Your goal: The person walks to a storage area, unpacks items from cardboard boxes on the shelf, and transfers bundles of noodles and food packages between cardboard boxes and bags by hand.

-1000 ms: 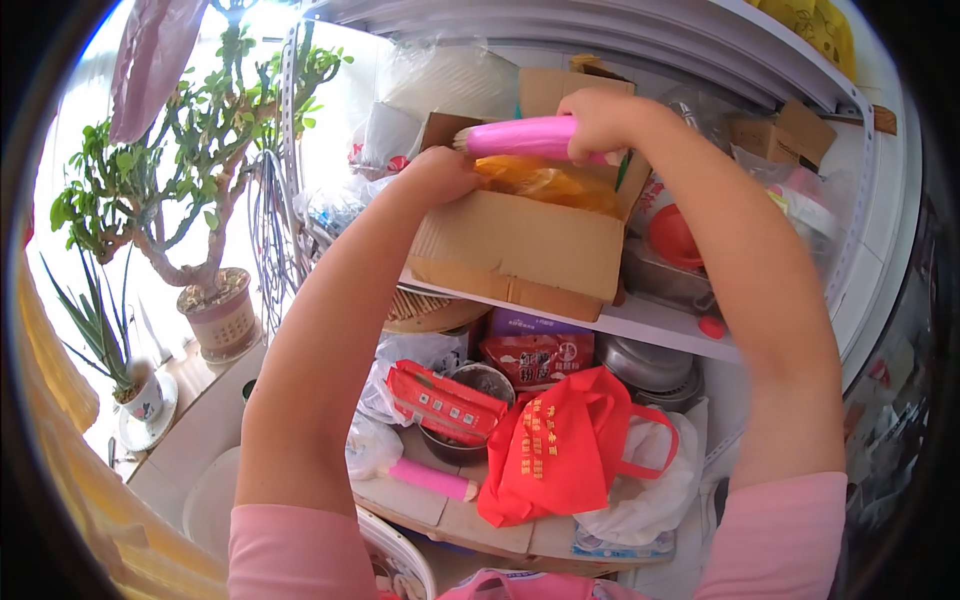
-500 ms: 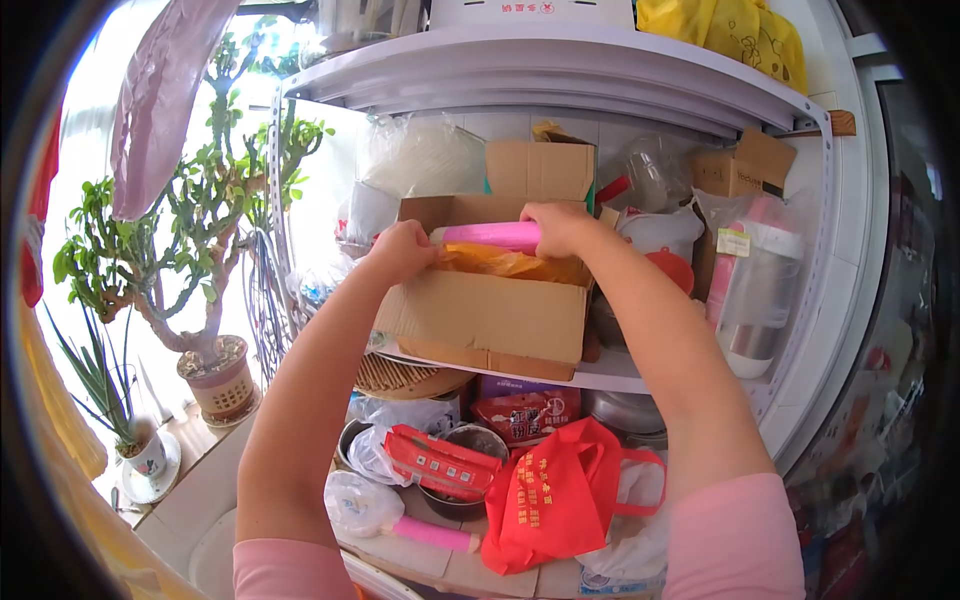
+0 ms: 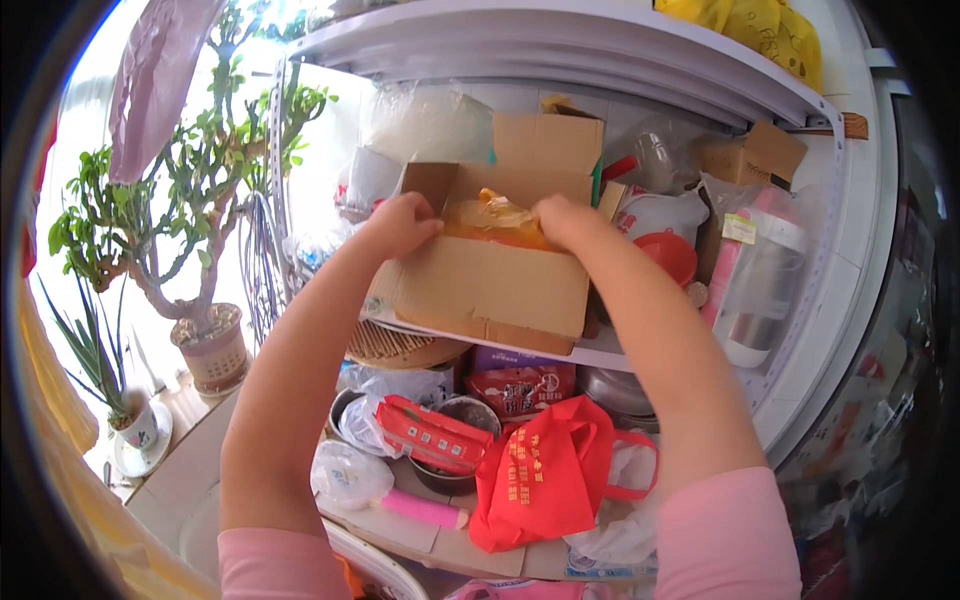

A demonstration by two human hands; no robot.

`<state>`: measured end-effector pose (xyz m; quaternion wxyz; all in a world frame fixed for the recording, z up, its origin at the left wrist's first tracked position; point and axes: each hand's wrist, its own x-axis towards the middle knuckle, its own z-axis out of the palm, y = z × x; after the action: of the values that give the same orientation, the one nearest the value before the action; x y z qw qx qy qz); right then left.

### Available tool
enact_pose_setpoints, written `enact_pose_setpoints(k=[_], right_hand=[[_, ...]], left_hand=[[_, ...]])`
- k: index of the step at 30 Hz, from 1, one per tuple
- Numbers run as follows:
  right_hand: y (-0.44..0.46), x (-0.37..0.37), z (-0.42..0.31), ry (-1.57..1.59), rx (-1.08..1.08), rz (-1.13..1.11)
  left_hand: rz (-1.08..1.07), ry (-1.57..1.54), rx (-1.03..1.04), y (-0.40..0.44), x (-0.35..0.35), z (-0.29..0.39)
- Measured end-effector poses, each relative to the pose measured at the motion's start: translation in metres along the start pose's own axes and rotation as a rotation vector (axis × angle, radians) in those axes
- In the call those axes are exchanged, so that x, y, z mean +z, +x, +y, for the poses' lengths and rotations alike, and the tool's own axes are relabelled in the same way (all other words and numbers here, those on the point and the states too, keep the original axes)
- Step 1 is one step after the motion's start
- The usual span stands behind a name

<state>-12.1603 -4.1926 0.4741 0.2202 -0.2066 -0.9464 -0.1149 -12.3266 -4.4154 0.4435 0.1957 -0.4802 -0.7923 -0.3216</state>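
Observation:
An open cardboard box [image 3: 490, 290] stands on the middle shelf, its back flap raised. Inside it lies an orange-yellow plastic bag [image 3: 490, 215]. My left hand [image 3: 405, 225] grips the box's left front edge, fingers closed round the cardboard. At the right side of the bag is my right hand [image 3: 562, 218], whose fingertips are partly hidden at the box's opening; what they touch is unclear. The pink roll from the earlier views does not show in the box.
Below are a red bag [image 3: 545, 475], a red packet [image 3: 432, 432] on a pot, and another pink roll [image 3: 420, 508]. A clear-wrapped flask [image 3: 765, 280] stands right on the shelf. Potted plants [image 3: 212, 350] are at the left; the upper shelf [image 3: 540, 40] overhangs.
The pink roll my right hand held over the box has gone from view. My right hand has lowered to the box's opening; my left hand remains at the left edge.

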Motion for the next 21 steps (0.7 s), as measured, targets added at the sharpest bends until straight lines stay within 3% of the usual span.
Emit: enact_pose_setpoints(k=[2, 6, 8, 9, 10, 11, 12, 15, 18, 20, 21], right_hand=[[-0.005, -0.018, -0.013, 0.218, -0.082, 0.256], [0.027, 0.008, -0.014, 0.484, -0.588, 0.494], [0.009, 0.006, -0.021, 0.315, -0.312, -0.112], [0.038, 0.033, -0.007, -0.145, -0.5, -0.074], [0.0, 0.016, -0.02, 0.277, -0.335, 0.043], [-0.003, 0.015, -0.026, 0.245, -0.67, 0.62], [-0.018, 0.003, -0.019, 0.259, -0.378, 0.557], [-0.165, 0.01, -0.095, 0.597, -0.564, 0.44], [-0.25, 0.112, -0.161, 0.882, -0.803, 0.084], [-0.285, 0.206, -0.195, 1.058, -0.526, -0.246], [-0.294, 0.264, -0.206, 1.024, -0.478, -0.294]], left_hand=[[0.164, -0.076, 0.108, -0.004, 0.003, -0.008], [0.225, -0.273, 0.121, -0.007, 0.0, -0.013], [0.397, -0.188, 0.235, -0.012, 0.004, -0.021], [0.365, -0.115, 0.181, -0.031, -0.007, -0.009], [0.357, -0.211, 0.155, -0.048, -0.007, -0.008], [0.325, -0.272, 0.168, -0.064, -0.013, -0.026], [0.336, -0.424, 0.138, -0.091, 0.0, -0.038], [0.326, -0.743, 0.028, -0.201, 0.018, -0.038], [0.353, -1.032, -0.368, -0.305, 0.08, -0.058], [0.298, -1.333, -0.615, -0.376, 0.121, -0.077], [0.314, -1.4, -0.748, -0.411, 0.141, -0.084]])
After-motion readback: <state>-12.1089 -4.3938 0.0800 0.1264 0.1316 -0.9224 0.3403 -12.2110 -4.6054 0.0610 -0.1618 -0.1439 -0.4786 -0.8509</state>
